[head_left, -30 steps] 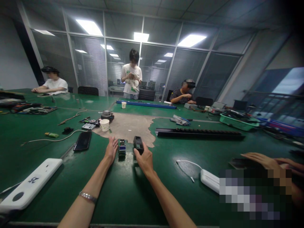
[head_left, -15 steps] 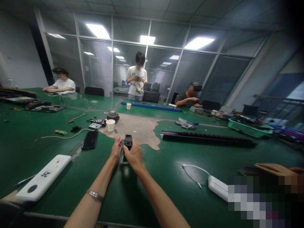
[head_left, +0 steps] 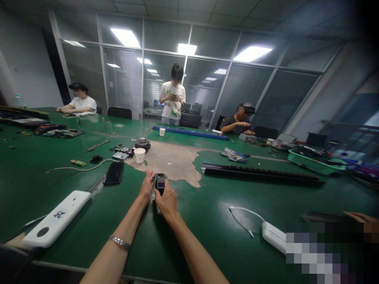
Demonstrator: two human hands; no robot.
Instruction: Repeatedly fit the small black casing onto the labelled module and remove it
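Note:
My right hand [head_left: 166,199] is wrapped around a small black box-shaped part [head_left: 160,181] and holds it low over the green table [head_left: 207,232]. Its top end shows a greyish face with recesses; its exact kind is unclear. Just left of it, my left hand [head_left: 147,185] has its fingers stretched forward, palm facing the part. Whether that palm touches the part I cannot tell. A black phone [head_left: 113,173] lies to the left of my hands, and a paper cup [head_left: 139,155] stands beyond them on the bare brownish patch [head_left: 171,156].
A white power-bank-like device [head_left: 57,219] lies at left. To the right are a long black rail [head_left: 260,174], a white block with a cable [head_left: 274,237] and a co-worker's hand [head_left: 359,217]. Gloves [head_left: 233,155] and a green basket [head_left: 316,161] sit farther off. Several people are around the table.
The black part has tipped in my right hand, so its top face looks different, and it sits slightly lower. The co-worker's hand at right has drawn back toward the edge.

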